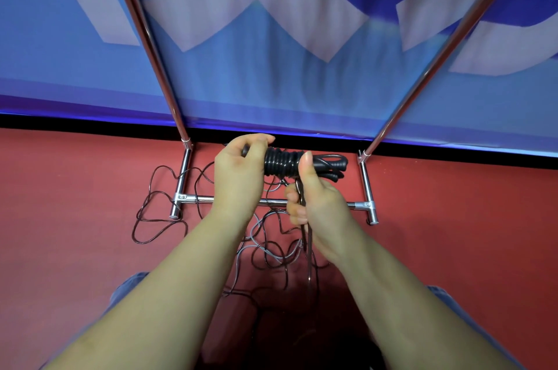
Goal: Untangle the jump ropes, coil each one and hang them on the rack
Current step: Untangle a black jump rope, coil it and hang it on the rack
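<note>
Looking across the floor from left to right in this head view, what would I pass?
Loose rope loops → left rack foot → left hand → black coiled rope → right hand → right rack foot.

Left hand (pixel 241 170) grips black coiled rope bundle (pixel 283 162); right hand (pixel 317 200) pinches trailing rope strand (pixel 306 236). Tangled ropes (pixel 265 249) on red floor (pixel 75 218), across chrome rack base (pixel 184 197).

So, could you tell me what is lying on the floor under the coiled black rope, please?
Under the black rope, loose tangled ropes lie on the red floor across the rack base bar. The hands and forearms cover the middle of the tangle.
</note>
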`<state>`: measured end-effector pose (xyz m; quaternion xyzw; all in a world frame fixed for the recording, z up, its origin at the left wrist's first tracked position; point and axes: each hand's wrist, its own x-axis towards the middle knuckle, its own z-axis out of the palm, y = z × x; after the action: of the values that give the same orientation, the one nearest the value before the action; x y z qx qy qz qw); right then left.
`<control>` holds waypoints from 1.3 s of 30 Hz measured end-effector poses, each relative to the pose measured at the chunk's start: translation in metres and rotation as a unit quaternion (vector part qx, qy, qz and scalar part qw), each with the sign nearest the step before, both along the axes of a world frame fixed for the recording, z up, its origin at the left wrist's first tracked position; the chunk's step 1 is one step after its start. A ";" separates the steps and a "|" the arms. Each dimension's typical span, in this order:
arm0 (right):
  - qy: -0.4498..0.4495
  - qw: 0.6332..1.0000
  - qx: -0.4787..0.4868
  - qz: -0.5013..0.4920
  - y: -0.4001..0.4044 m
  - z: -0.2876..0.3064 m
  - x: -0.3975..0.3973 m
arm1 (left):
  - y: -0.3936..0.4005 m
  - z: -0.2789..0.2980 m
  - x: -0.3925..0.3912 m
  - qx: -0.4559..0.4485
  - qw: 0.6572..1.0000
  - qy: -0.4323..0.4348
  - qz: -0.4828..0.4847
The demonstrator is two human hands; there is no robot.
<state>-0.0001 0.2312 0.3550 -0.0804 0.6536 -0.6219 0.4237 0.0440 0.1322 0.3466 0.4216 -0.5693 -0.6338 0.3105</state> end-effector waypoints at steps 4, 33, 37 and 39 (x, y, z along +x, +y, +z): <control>-0.046 0.999 -0.019 -0.008 0.001 0.000 -0.002 | 0.004 0.002 0.001 -0.069 0.998 0.002 0.013; 0.096 0.995 0.027 0.026 0.011 0.006 -0.020 | -0.007 0.005 0.007 0.142 0.959 -0.060 -0.238; 0.096 0.995 0.026 0.022 0.011 0.006 -0.021 | -0.007 0.005 0.007 0.138 0.960 -0.058 -0.238; 0.095 0.995 0.023 0.022 0.011 0.007 -0.021 | -0.007 0.004 0.007 0.143 0.960 -0.057 -0.236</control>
<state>-0.0210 0.2426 0.3615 -0.1437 0.7034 -0.5869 0.3744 0.0509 0.1254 0.3508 0.3510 -0.5729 -0.7385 0.0561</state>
